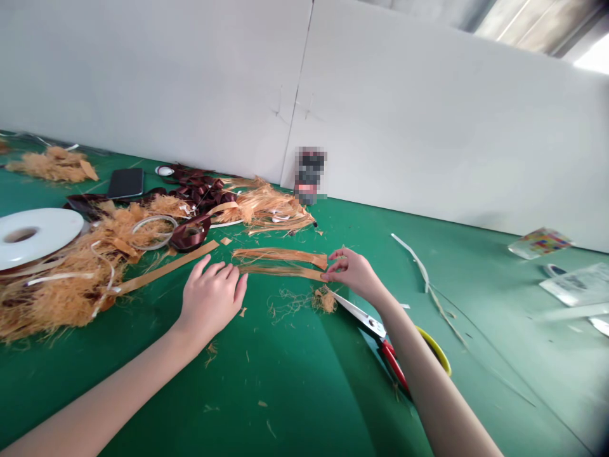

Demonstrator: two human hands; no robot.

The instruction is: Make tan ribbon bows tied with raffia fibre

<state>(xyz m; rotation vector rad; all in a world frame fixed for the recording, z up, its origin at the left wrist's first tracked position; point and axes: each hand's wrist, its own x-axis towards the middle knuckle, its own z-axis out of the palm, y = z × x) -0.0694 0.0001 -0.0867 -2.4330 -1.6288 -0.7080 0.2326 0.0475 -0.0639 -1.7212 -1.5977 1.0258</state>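
Two frayed tan ribbon strips lie side by side on the green table: a farther strip (280,255) and a nearer strip (285,271). My right hand (349,273) pinches the right end of the nearer one between thumb and fingers. At the left ends of the strips, my left hand (209,298) lies palm down with its fingers loosely spread; whether it touches a strip is hard to see. Scissors with red handles (361,317) lie partly under my right forearm. By their tip sits a small clump of loose tan threads (325,299).
Left of my hands are a heap of tan fibres (52,304), a white spool (40,238), dark brown ribbon (195,231) and a black phone-like object (126,183). A fringe bundle (271,206) lies behind the strips. A yellow ring (440,355) and white strip (412,254) lie right.
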